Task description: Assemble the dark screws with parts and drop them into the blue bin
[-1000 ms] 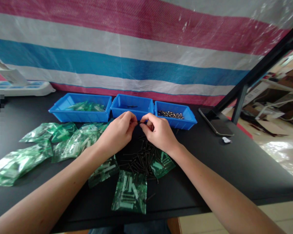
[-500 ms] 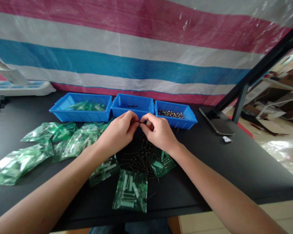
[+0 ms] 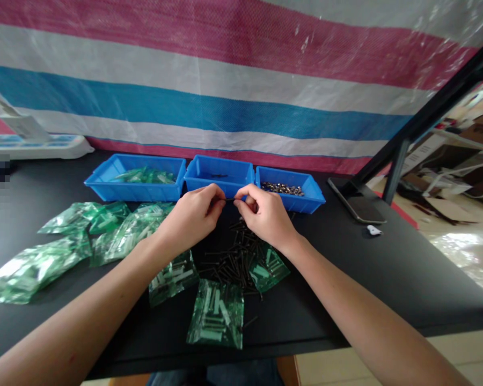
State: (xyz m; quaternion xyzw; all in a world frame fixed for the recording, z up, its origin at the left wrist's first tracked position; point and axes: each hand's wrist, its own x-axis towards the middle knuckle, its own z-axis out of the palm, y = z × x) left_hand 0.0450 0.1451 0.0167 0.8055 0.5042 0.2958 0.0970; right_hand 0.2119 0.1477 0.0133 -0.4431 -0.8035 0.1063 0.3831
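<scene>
- Left hand [image 3: 195, 217] is raised, fingers curled, thumb and forefinger pinched together.
- Right hand [image 3: 265, 214] mirrors it, fingertips nearly meeting the left's.
- Both 2 forearms are bare, angling inward.

A single head-worn view looks forward and down, close over the table [image 3: 386, 268].

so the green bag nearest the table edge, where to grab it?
Take the green bag by its near bottom edge, coming from the table's front side. It lies flat, apart from the loose black screws behind it, so a pinch from the front should avoid them.
</scene>
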